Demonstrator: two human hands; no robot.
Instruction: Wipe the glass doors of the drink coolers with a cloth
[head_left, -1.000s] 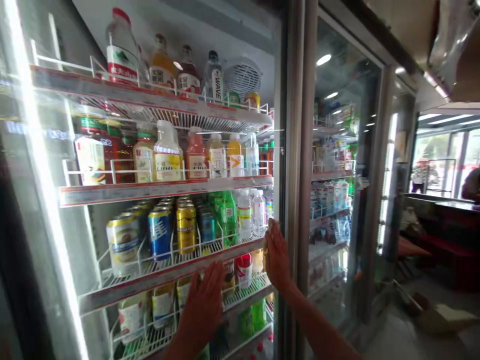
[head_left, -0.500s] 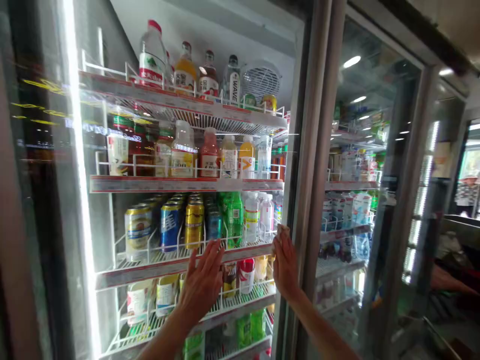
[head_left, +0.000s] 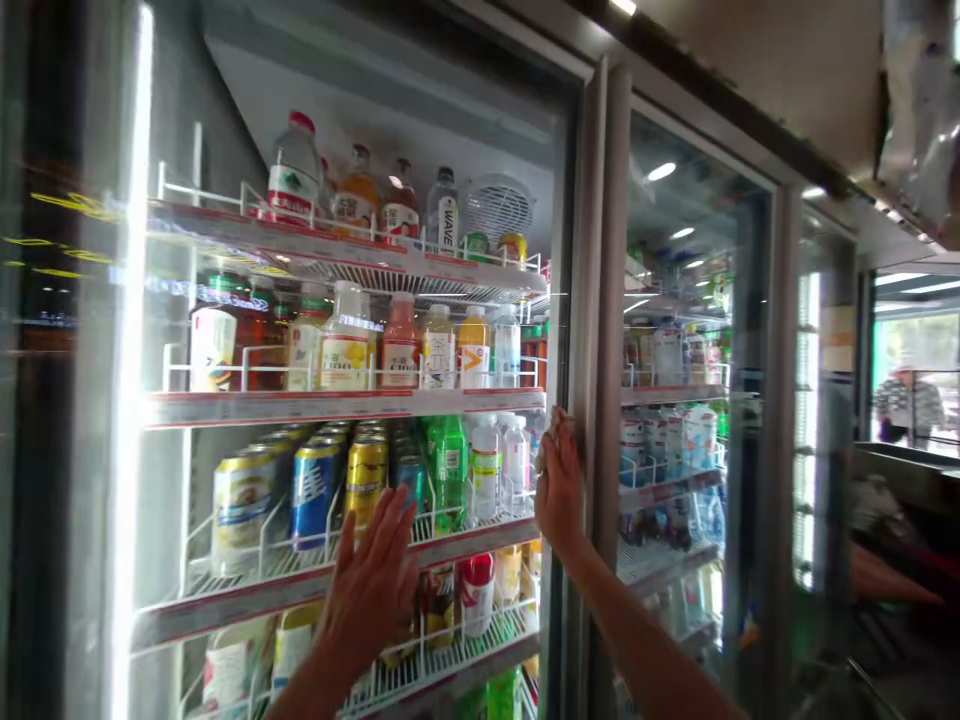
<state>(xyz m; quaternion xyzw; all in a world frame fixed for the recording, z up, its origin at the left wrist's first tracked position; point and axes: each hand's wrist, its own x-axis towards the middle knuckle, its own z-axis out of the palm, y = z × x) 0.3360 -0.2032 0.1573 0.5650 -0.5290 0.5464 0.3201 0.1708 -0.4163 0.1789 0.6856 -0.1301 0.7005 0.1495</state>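
Fingers of the left hand [head_left: 373,578] spread open; the right hand [head_left: 562,490] holds a pale, crumpled cloth [head_left: 541,456] against the clear glass door [head_left: 442,70]. The probably light, limp cloth pins best under flat fingertips.

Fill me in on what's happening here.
A person stands with both hands up at the glass door of a drinks fridge. The right hand, near the door's edge, has a pale, crumpled thing, perhaps a cloth, under its fingers. The left hand is open and holds nothing visible. Cans and bottles stand behind the glass.
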